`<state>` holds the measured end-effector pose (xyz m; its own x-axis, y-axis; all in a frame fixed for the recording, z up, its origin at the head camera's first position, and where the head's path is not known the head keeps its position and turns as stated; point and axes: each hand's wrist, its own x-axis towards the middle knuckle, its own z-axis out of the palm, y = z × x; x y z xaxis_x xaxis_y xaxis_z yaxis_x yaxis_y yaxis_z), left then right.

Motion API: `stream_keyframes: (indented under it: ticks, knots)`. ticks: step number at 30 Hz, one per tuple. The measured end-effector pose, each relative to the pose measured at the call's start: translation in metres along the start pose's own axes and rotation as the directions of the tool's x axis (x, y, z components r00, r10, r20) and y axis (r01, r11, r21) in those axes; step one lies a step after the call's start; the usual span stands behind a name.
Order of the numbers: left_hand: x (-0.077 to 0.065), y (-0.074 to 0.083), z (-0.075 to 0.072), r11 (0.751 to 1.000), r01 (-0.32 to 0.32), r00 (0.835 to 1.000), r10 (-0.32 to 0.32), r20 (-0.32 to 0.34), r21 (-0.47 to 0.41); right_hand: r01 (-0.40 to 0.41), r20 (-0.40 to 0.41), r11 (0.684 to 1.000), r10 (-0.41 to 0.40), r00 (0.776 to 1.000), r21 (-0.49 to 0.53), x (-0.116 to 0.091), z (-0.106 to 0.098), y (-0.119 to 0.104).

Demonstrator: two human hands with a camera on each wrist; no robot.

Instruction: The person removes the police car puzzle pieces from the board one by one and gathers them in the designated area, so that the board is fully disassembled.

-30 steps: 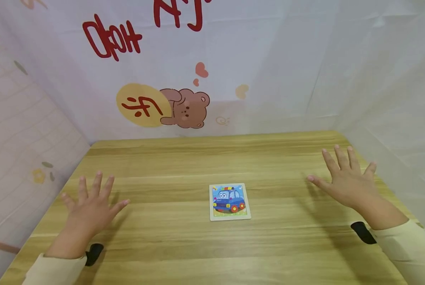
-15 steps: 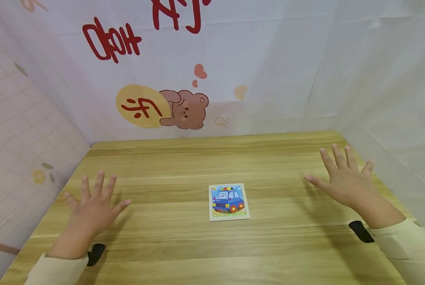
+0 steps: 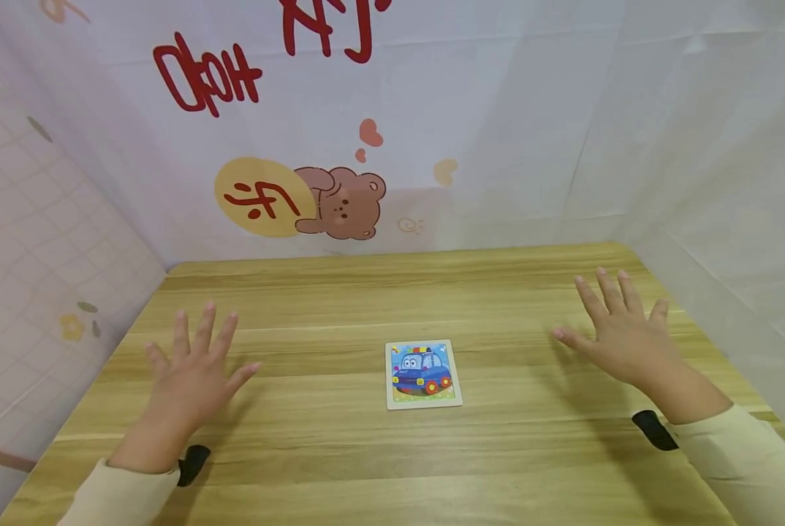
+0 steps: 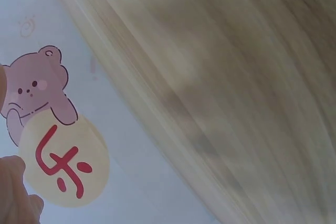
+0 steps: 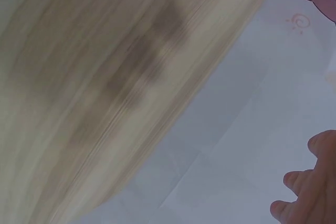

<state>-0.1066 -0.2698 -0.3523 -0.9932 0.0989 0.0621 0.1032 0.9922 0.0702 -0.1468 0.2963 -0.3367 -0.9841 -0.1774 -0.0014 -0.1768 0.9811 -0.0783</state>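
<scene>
Flower (image 3: 72,326), yellow, was printed on the gridded side cloth (image 3: 11,219) at far left. Next came my left sleeve (image 3: 121,493), cream, with a black pad (image 3: 194,464) by the wrist. My left hand (image 3: 191,387) hovered over the table (image 3: 340,453), palm down, fingers straight and spread, thumb angled toward the middle. On the back cloth (image 3: 517,146), a yellow disc (image 3: 265,197) bore red writing; a brown bear (image 3: 348,204) lay sideways at its right edge. Farther right and lower, the picture (image 3: 423,374), a blue car in a pale border, lay flat on the table, between my hands and well apart from both. My right hand (image 3: 626,347) hovered likewise, palm down, fingers straight and fanned, near the table's right edge. Rightmost was my right sleeve (image 3: 748,460), also cream.
</scene>
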Motion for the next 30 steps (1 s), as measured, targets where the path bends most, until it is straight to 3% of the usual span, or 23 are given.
stream_keyframes:
  ticks: [6,15,22,25,30]
  knots:
    - [0.003,0.012,-0.002,0.999,-0.044,0.999,0.044,-0.018,0.0,0.026,-0.022,1.0,-0.025,0.999,0.016,0.002,0.001,-0.006]
    - [0.012,0.042,0.001,0.985,-0.174,0.983,0.174,-0.063,-0.002,0.088,-0.04,0.994,-0.086,0.996,0.061,0.007,0.005,-0.023]
    - [0.014,0.063,0.004,0.968,-0.249,0.968,0.248,-0.036,-0.04,0.126,-0.032,0.988,-0.124,0.992,0.085,0.012,0.008,-0.037]
    - [0.017,0.072,0.007,0.955,-0.296,0.955,0.296,-0.023,-0.033,0.14,-0.026,0.986,-0.138,0.99,0.095,0.014,0.01,-0.043]
    - [0.017,0.089,0.014,0.917,-0.397,0.917,0.396,-0.038,-0.027,0.168,-0.033,0.979,-0.165,0.986,0.112,0.017,0.014,-0.051]
